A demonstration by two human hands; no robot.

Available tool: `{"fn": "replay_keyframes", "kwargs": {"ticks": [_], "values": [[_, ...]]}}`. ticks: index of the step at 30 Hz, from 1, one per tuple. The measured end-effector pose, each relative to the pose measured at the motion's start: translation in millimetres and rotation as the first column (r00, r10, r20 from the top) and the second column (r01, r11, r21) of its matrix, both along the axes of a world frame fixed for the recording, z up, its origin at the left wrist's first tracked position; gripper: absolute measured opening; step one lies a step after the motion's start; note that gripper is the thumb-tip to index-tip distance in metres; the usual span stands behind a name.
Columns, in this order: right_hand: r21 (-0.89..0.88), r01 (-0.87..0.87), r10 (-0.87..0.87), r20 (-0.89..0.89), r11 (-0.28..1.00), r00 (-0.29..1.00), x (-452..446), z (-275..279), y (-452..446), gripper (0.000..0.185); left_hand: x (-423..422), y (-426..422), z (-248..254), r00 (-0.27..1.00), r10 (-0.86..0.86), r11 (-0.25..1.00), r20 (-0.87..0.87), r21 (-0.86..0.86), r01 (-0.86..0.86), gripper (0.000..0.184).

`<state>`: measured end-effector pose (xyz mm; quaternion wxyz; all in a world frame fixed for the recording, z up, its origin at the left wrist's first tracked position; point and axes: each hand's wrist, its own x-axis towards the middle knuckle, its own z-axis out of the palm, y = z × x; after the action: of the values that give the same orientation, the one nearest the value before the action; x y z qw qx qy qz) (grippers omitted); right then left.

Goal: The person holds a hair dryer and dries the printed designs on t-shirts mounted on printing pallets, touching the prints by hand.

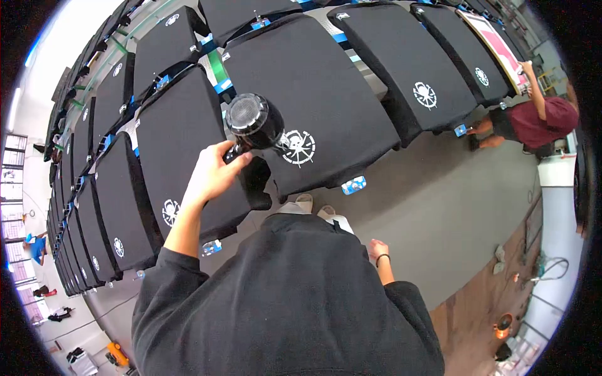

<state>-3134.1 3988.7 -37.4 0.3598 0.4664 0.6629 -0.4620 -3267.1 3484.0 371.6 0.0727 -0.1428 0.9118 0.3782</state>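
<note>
My left hand (212, 174) is wrapped round the handle of a black hair dryer (263, 128), its round grille facing up. The dryer hangs over a black T-shirt (313, 81) stretched flat on a board, close to the white round emblem (298, 148) printed near its lower edge. Part of that emblem's left side is hidden behind the dryer. Down at my side, my right hand (378, 249) has loosely curled fingers, with nothing visible in them. A dark band circles its wrist.
More black shirts (172, 138) with white emblems lie in long rows ahead and left. Blue tags (354, 185) hang at the board edges. At right, a co-worker in a maroon shirt (560, 117) holds a pink-and-white screen frame (495, 47). Grey floor (433, 200) runs alongside.
</note>
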Motion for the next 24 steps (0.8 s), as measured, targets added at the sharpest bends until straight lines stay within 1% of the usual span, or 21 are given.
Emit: {"fn": "replay_keyframes", "kwargs": {"ticks": [2,3,4,6,7,8,10,11,12,14,15,16,18,19,20,21,22,23,24], "values": [[0.002,-0.003,0.003,-0.033,1.000,0.999,-7.2,6.3,-8.0,0.034,6.7,-0.6,0.4,0.998,-0.043,0.998,0.040,-0.048,0.045,0.029],[0.008,-0.006,0.007,-0.030,1.000,1.000,-12.3,7.5,-10.4,0.034,8.8,2.3,1.8,0.998,-0.058,0.998,0.016,-0.010,0.058,0.030],[0.003,-0.014,0.015,-0.044,1.000,0.999,-18.1,7.8,-13.6,0.034,8.5,6.2,7.6,0.994,-0.024,0.999,0.104,0.029,0.021,0.043],[0.003,-0.019,0.020,-0.061,1.000,0.998,-29.5,13.0,-20.1,0.034,5.8,9.8,7.5,0.989,-0.069,0.996,0.130,0.073,0.059,0.044],[-0.008,-0.002,0.002,-0.088,1.000,0.996,-34.2,15.8,-22.9,0.034,2.1,13.6,12.8,0.989,-0.110,0.993,0.103,0.048,0.106,0.046],[-0.019,0.015,-0.017,-0.116,1.000,0.993,-38.0,16.0,-24.5,0.034,-1.1,14.4,9.9,0.989,-0.113,0.993,0.099,0.051,0.108,0.046],[-0.009,0.021,-0.022,-0.135,1.000,0.991,-43.7,16.4,-27.3,0.033,-9.2,14.9,2.5,0.987,-0.159,0.985,0.027,0.066,0.157,0.036],[-0.001,0.027,-0.027,-0.149,1.000,0.989,-44.8,17.1,-30.2,0.032,-16.1,17.0,5.8,0.985,-0.154,0.987,0.075,0.062,0.150,0.039],[0.000,0.035,-0.035,-0.147,0.999,0.989,-44.9,17.5,-32.8,0.032,-21.7,17.2,6.0,0.984,-0.162,0.985,0.076,0.064,0.158,0.039],[-0.029,0.067,-0.071,-0.186,0.997,0.980,-40.0,18.1,-31.1,0.030,-30.7,18.8,2.3,0.990,-0.137,0.990,-0.026,0.008,0.137,0.046],[-0.021,0.071,-0.074,-0.180,0.997,0.981,-34.5,18.9,-28.5,0.030,-36.1,14.6,-2.7,0.986,-0.160,0.987,-0.052,-0.002,0.160,0.046],[-0.032,0.062,-0.066,-0.160,0.998,0.985,-32.7,18.6,-27.1,0.030,-39.6,11.9,-4.4,0.989,-0.148,0.989,-0.025,-0.006,0.148,0.047],[-0.046,0.047,-0.054,-0.144,0.998,0.988,-33.6,3.5,-20.9,0.030,-43.0,16.6,2.6,0.995,-0.098,0.995,-0.006,-0.031,0.098,0.047],[-0.042,0.070,-0.077,-0.184,0.997,0.980,-28.2,-12.4,-12.4,0.025,-43.7,17.2,0.7,0.996,-0.094,0.995,-0.005,-0.031,0.094,0.047],[-0.039,0.093,-0.099,-0.222,0.995,0.970,-26.0,-21.2,-6.0,0.020,-44.0,17.3,-2.6,0.994,-0.092,0.995,-0.054,-0.044,0.089,0.047],[-0.039,0.087,-0.093,-0.219,0.995,0.971,-33.1,-5.2,-8.7,0.020,-44.5,18.0,-4.5,0.991,-0.089,0.995,-0.102,-0.056,0.083,0.047],[0.013,0.056,-0.053,-0.148,0.998,0.988,-41.7,11.8,-8.6,0.020,-44.4,19.7,-3.3,0.992,-0.081,0.996,-0.098,-0.056,0.076,0.047],[0.063,0.019,-0.014,-0.076,0.998,0.997,-48.4,13.7,-2.5,0.021,-43.0,22.0,-0.5,0.997,-0.076,0.997,-0.031,-0.005,0.076,0.046],[0.063,0.010,-0.005,-0.075,0.998,0.997,-57.0,13.8,1.8,0.021,-41.8,24.8,2.2,0.997,-0.075,0.996,0.034,0.047,0.074,0.045]]}}
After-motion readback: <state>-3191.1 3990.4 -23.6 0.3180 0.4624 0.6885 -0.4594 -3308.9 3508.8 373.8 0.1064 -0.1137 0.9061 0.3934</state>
